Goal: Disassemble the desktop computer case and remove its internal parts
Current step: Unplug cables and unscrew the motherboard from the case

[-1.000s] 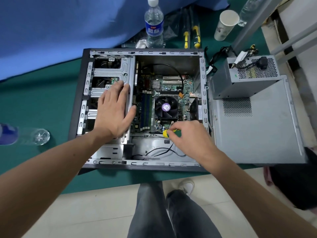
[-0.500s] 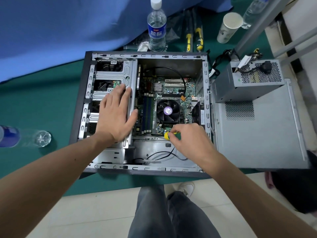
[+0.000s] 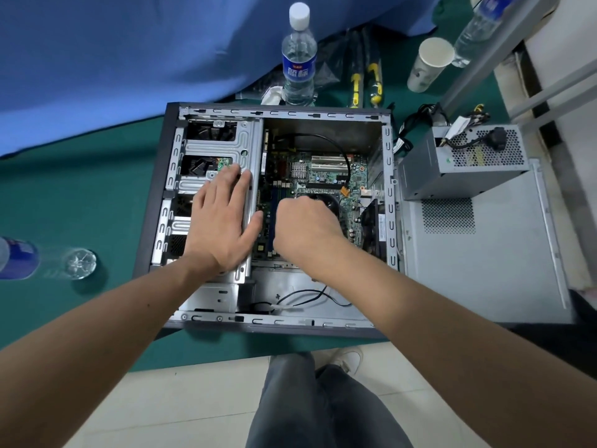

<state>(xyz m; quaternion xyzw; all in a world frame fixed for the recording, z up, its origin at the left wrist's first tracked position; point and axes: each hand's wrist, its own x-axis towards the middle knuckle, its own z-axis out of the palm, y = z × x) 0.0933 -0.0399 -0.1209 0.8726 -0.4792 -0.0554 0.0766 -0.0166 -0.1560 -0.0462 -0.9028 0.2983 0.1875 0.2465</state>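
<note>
Underneath, green mat (image 3: 97,205) on tiled floor (image 3: 193,399).

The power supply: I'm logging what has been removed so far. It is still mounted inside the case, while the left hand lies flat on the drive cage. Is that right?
Not quite. The head view shows the power supply out of the case, sitting on the grey side panel to its right. The left hand does lie flat on the drive cage.

Inside the open grey metal computer case (image 3: 155,202), the bare steel floor (image 3: 284,286) near the front is free except for thin black wires (image 3: 310,295). The silver drive cage (image 3: 223,147) blocks the left side, and the grey boxy power supply (image 3: 465,160) stands just beside the right wall.
</note>
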